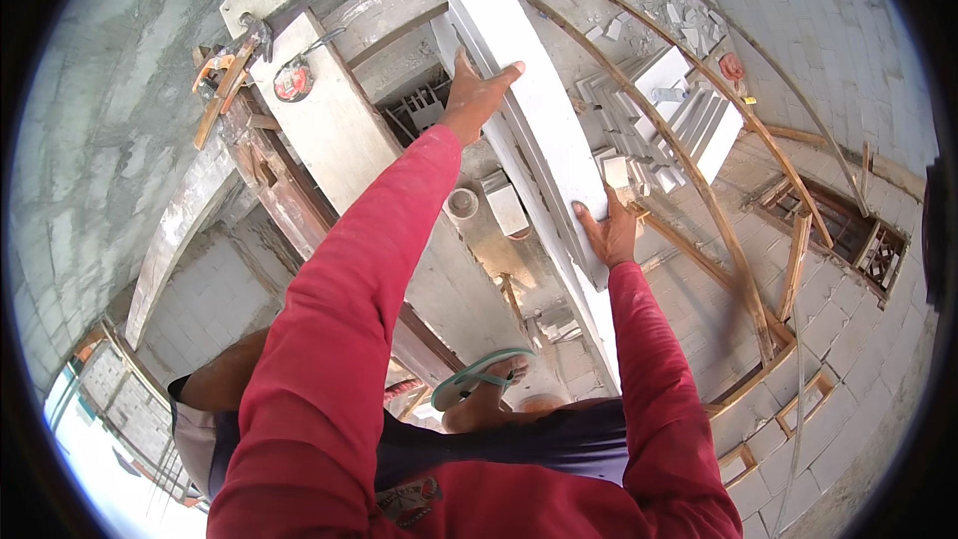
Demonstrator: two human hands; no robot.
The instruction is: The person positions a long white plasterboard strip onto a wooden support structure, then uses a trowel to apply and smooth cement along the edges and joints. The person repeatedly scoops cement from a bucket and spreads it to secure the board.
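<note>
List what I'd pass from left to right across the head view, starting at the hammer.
Hammer → red tape measure → your left hand → your right hand → wooden-framed opening. The long white block overlaps both hands, so I left it out.

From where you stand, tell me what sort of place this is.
Probably a building site: there are unplastered block walls, stacked white blocks and a claw hammer.
</note>
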